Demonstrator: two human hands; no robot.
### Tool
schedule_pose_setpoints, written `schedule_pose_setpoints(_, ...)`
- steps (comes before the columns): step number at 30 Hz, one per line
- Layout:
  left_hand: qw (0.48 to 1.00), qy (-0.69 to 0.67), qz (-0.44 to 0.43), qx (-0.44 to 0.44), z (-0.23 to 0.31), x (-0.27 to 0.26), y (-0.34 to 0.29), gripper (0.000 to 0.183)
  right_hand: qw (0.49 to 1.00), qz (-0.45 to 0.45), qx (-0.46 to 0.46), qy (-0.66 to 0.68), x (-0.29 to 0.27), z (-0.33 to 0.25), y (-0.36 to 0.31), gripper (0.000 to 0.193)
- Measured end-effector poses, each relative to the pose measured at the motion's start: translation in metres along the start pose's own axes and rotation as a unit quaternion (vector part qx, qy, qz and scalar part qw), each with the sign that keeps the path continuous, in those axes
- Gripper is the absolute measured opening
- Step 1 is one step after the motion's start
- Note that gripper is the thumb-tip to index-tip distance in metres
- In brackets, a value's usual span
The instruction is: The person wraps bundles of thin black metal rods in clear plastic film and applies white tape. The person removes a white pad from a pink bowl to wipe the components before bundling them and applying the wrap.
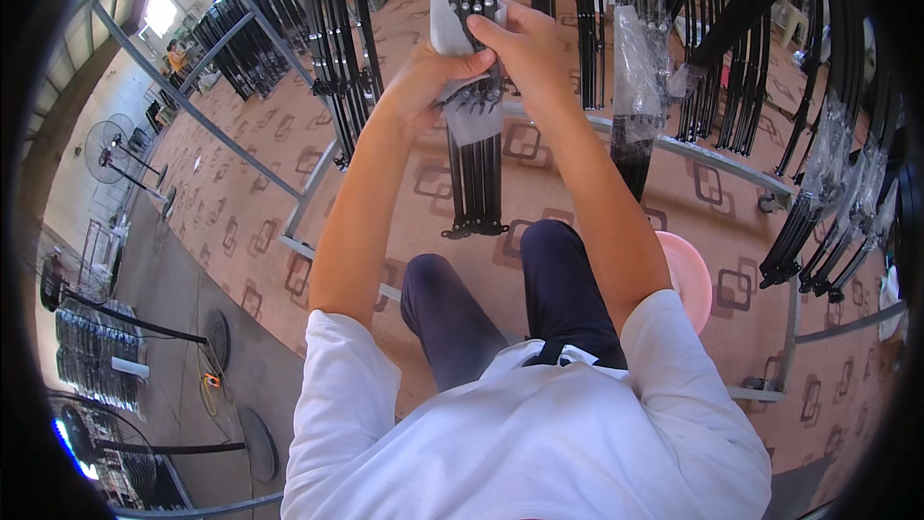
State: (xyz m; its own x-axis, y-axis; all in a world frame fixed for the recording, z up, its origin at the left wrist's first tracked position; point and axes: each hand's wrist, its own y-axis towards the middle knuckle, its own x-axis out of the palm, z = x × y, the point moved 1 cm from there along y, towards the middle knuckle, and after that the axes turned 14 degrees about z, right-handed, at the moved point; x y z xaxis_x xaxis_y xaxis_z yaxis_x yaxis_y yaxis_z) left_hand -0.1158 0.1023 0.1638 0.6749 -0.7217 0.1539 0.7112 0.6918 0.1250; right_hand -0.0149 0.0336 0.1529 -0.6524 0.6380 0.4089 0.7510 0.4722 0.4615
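A bundle of long thin black bars [474, 173] with shiny round studs hangs upright in front of me. A thin white wrapping sheet [475, 123] lies around its middle, one part rising along the bundle's left side. My left hand [423, 82] is closed around the wrapped bundle from the left, its thumb across the front. From the right, my right hand [527, 46] grips the same wrapped part, thumb pressed on the front a little higher. The fingers behind the bundle are hidden. Below the sheet, the lower ends of the bars hang free above the floor.
More black bar bundles hang left [337, 48] and right; one right bundle has clear plastic wrap [639, 67]. A grey metal rack frame [707, 156] on castors surrounds my legs. A pink basin [685, 274] sits by my right arm. Standing fans [108, 149] are at left; a person [177, 58] is far off.
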Motion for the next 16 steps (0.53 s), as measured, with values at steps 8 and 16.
schedule_pose_setpoints(8,1.000,-0.014,-0.024,-0.012,0.003,0.001,-0.003,0.032,0.999,-0.022,-0.036,-0.027,0.014,0.006,0.014,0.030)
schedule_pose_setpoints(16,0.999,-0.010,-0.049,0.003,-0.011,0.001,0.001,0.030,0.967,0.031,-0.161,-0.197,0.021,0.001,0.015,0.052)
